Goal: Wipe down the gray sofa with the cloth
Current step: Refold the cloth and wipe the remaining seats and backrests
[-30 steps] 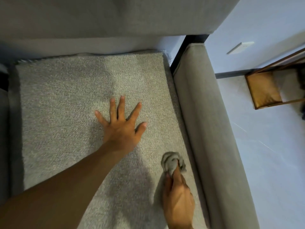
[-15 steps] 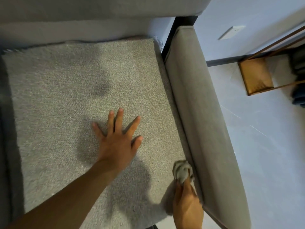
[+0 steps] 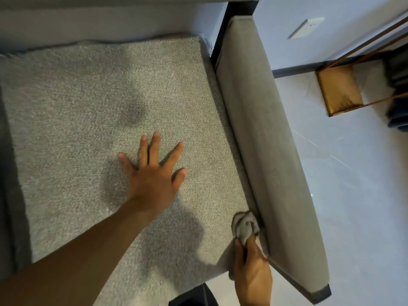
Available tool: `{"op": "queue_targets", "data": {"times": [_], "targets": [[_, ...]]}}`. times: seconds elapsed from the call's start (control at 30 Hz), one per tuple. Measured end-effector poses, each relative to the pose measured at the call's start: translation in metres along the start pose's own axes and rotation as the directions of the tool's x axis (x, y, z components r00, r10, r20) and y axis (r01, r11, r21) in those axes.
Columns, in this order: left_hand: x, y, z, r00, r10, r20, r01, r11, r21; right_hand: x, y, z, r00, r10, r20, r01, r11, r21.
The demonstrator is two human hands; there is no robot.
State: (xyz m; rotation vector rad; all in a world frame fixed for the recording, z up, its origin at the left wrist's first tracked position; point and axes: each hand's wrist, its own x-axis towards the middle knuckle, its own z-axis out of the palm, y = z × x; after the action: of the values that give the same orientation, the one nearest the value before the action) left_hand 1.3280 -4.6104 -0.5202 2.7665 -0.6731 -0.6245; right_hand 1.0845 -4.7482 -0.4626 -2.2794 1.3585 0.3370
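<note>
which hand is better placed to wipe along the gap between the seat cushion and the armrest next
Right. The right hand holds the bunched cloth at the front of that gap, beside the armrest. The left hand lies flat with fingers spread on the seat cushion, holding nothing, likely just bracing.

1. Left hand: bare, seen from the back. All four fingers and the thumb are in view, with short nails.
2. Left forearm: bare along its whole visible length, from the wrist to the near left corner of the view.
3. Right hand: bare, seen from the back at near right. The thumb and one finger show, and the near edge cuts off the wrist.
4. Dark fabric: a seamed patch at the near edge, between the arms. Whether it is clothing cannot be told.
</note>
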Motion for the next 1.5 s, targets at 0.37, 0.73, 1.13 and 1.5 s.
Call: {"op": "queue_targets", "data": {"times": [0.37,0.73,1.13,1.5], "targets": [[-0.02,-0.016,-0.005,0.998,0.057,0.026,-0.057,0.998,0.005,-0.057,-0.037,0.039,0.975,-0.205,0.082,0.182,0.957,0.225],[-0.048,-0.043,-0.007,0.999,0.011,0.051,-0.012,1.0,0.02,-0.024,-0.041,0.034,0.955,-0.295,0.037,0.283,0.94,0.191],[-0.051,-0.049,0.002,0.999,0.042,-0.015,-0.041,0.998,0.05,0.117,-0.191,0.017,0.917,-0.4,-0.001,0.399,0.915,0.06],[-0.037,-0.05,-0.01,1.0,0.01,-0.011,-0.009,1.0,0.019,0.05,-0.121,0.02,0.85,-0.51,0.13,0.523,0.846,-0.1]]}}
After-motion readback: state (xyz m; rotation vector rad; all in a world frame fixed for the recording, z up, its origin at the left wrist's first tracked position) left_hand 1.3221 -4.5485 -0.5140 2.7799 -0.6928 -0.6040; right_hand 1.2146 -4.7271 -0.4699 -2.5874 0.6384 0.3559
